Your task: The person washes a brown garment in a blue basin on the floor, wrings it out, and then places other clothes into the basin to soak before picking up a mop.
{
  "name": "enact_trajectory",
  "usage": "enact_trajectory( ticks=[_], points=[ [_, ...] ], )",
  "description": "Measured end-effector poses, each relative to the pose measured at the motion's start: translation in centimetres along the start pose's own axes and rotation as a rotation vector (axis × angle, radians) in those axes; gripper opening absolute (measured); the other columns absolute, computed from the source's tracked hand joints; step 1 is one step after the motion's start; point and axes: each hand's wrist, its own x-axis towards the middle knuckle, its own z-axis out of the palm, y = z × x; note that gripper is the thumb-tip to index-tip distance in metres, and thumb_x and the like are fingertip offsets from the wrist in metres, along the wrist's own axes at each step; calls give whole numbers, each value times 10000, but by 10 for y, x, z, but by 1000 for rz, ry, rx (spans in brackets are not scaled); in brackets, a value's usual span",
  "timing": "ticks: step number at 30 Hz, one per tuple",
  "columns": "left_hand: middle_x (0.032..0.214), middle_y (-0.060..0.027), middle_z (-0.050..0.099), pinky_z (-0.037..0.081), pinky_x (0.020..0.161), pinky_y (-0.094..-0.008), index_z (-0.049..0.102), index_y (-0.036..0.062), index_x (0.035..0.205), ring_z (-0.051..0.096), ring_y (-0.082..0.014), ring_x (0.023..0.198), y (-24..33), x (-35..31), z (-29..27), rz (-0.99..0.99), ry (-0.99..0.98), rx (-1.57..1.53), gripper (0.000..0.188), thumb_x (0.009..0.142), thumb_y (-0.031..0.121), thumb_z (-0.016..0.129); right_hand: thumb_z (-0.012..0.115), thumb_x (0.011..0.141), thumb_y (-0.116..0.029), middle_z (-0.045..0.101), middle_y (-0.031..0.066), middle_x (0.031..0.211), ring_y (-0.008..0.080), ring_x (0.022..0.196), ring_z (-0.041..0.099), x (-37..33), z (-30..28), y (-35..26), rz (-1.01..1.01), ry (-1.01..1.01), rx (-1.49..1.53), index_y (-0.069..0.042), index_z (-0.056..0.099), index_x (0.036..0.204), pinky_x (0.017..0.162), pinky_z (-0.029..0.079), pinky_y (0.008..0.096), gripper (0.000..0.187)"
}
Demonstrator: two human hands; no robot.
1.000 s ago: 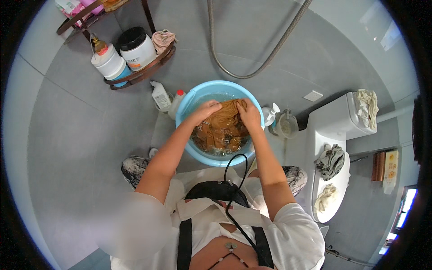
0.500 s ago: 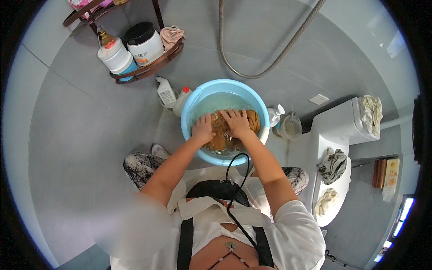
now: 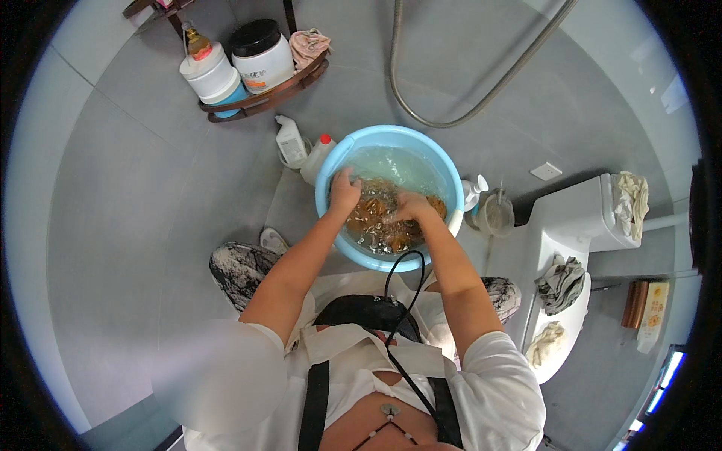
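Your left hand (image 3: 345,195) and right hand (image 3: 411,204) reach into a blue basin (image 3: 323,197), above brown cloth (image 3: 367,218) lying in the rippling water (image 3: 391,160). Whether your fingers grip the cloth or spread loosely cannot be told through the splash. To your right, a grey rag (image 3: 562,287) rests on the white toilet (image 3: 575,207), beside the basin.

Brown cloth (image 3: 367,213) partly hidden by water (image 3: 402,167), hose (image 3: 393,60) cut off above, left sleeve (image 3: 256,428) partly blurred
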Motion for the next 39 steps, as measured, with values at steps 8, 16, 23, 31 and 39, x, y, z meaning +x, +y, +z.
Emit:
enact_trajectory(
  ticks=[8, 16, 23, 31, 39],
  points=[
    [1292, -106, 361, 281, 956, -392, 337, 75, 1277, 350, -250, 1177, -7, -2, 7, -463, -173, -690, 529, 851, 356, 479, 666, 700, -140, 599, 83, 901, 153, 782, 569, -32, -29, -8, -96, 252, 1366, 15, 552, 1035, 674, 471, 286, 386],
    [1370, -103, 267, 223, 1001, -430, 272, 96, 1327, 277, -283, 1235, 14, -6, 4, -532, -349, -1188, 688, 823, 546, 405, 591, 698, -28, 569, 53, 804, 135, 691, 547, -79, -65, -27, -541, 383, 1796, -31, 523, 858, 644, 464, 264, 173],
    [1292, -150, 377, 309, 969, -435, 362, 51, 1262, 389, -313, 1158, 56, -10, 3, -478, -595, -1621, 718, 818, 614, 332, 560, 718, -32, 565, 54, 804, 153, 718, 553, -81, -65, -28, -728, 408, 2008, -33, 506, 856, 676, 474, 280, 149],
    [1202, -145, 468, 366, 917, -443, 467, 63, 1161, 469, -297, 1075, 86, -13, -13, -429, -621, -1779, 610, 826, 565, 376, 698, 683, -214, 364, 159, 1275, 300, 1172, 362, -71, -28, -31, -466, 1044, 955, -11, 560, 861, 948, 302, 381, 303],
    [934, -61, 556, 443, 788, -384, 522, 105, 885, 538, -213, 849, 96, -23, -6, -431, -816, -1867, 315, 867, 375, 362, 682, 643, -228, 533, 110, 1054, 340, 1015, 440, -71, -10, -77, -624, 1177, 449, -58, 504, 670, 853, 359, 424, 248]
  ],
)
